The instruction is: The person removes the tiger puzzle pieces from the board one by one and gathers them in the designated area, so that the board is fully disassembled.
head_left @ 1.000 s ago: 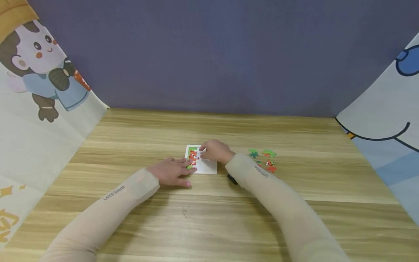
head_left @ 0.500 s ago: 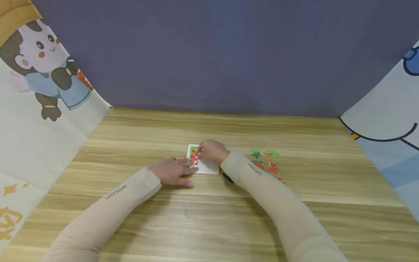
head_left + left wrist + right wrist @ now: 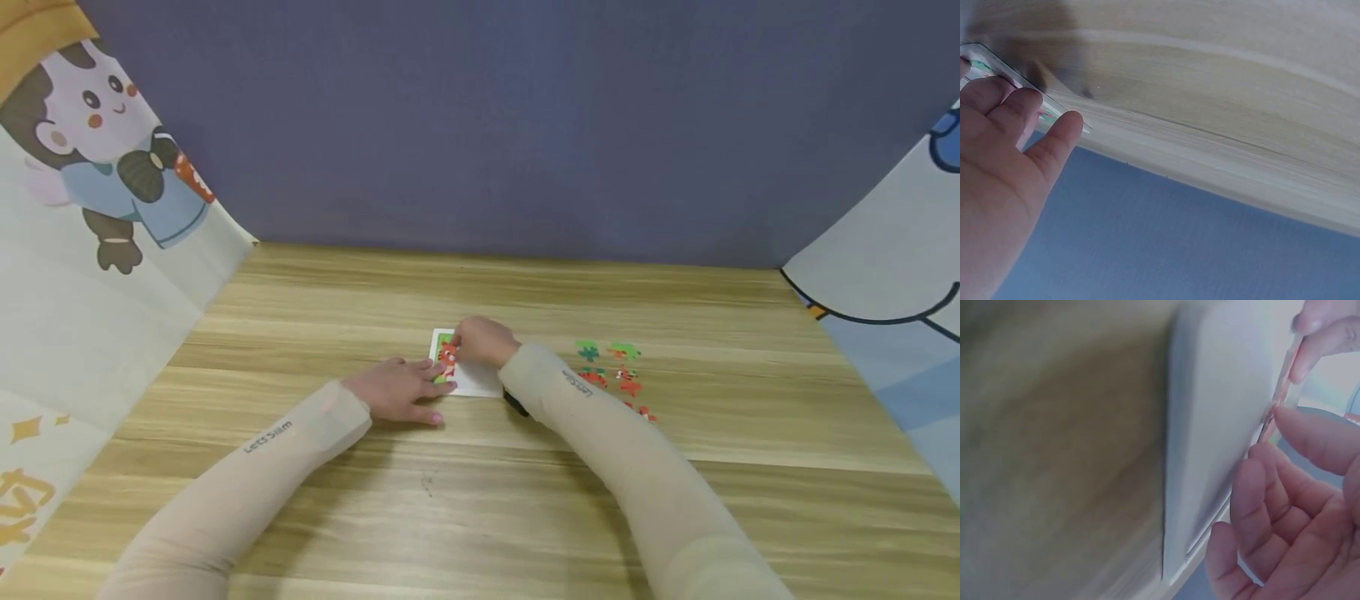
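Observation:
A white puzzle tray [image 3: 474, 383] lies on the table, its left side filled with joined pieces that show an orange tiger [image 3: 447, 357] on green. My left hand [image 3: 393, 389] rests flat over the tray's left edge, fingers straight and spread on the joined pieces. At the tray's upper middle my right hand [image 3: 486, 340] has its fingers curled down. In the right wrist view, thumb and forefinger pinch a reddish puzzle piece [image 3: 1269, 427] at the border of the joined part. Most of that piece is hidden by the fingers.
Several loose puzzle pieces [image 3: 628, 387] in green and red lie right of the tray, partly behind the right sleeve [image 3: 577, 408]. A dark blue-grey panel [image 3: 510, 133] stands at the table's back. Printed cloth walls [image 3: 885, 250] flank both sides.
The right hand and forearm have shifted slightly left over the tray, uncovering more of the loose pieces. The left hand stays on the tray. The head view has shifted a little.

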The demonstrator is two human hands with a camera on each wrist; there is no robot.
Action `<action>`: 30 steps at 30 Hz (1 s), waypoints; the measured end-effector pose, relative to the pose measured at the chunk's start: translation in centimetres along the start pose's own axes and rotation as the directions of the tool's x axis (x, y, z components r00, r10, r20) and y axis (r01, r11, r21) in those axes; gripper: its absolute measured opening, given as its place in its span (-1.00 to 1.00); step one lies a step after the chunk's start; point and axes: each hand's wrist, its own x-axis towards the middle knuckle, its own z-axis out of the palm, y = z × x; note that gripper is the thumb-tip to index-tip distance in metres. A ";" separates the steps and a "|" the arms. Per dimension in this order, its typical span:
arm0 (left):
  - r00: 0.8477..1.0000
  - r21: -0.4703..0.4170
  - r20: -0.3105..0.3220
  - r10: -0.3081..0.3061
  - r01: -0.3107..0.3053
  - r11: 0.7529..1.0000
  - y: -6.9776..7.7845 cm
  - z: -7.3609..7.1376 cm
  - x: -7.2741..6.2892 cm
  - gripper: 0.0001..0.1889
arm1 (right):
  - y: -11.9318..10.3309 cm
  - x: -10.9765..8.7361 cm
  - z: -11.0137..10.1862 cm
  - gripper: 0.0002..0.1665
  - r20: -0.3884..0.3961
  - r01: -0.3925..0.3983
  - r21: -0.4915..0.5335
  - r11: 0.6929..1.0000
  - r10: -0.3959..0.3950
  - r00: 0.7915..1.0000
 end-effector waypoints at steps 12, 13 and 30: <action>1.000 -0.002 0.005 0.006 -0.006 1.000 0.0 0.0 0.1 -0.31 | 0.0 0.3 -0.1 -0.84 -0.050 -0.055 0.054 0.997 0.058 0.997; 1.000 -0.003 0.011 0.004 -0.004 1.000 0.0 0.0 0.1 -0.32 | -0.1 0.3 -0.2 -0.85 -0.055 -0.058 0.053 0.997 0.061 0.997; 1.000 -0.002 0.020 -0.003 0.003 1.000 0.0 -0.1 0.0 -0.31 | -0.7 0.1 -0.7 -0.48 -0.051 -0.094 0.003 0.996 0.094 0.994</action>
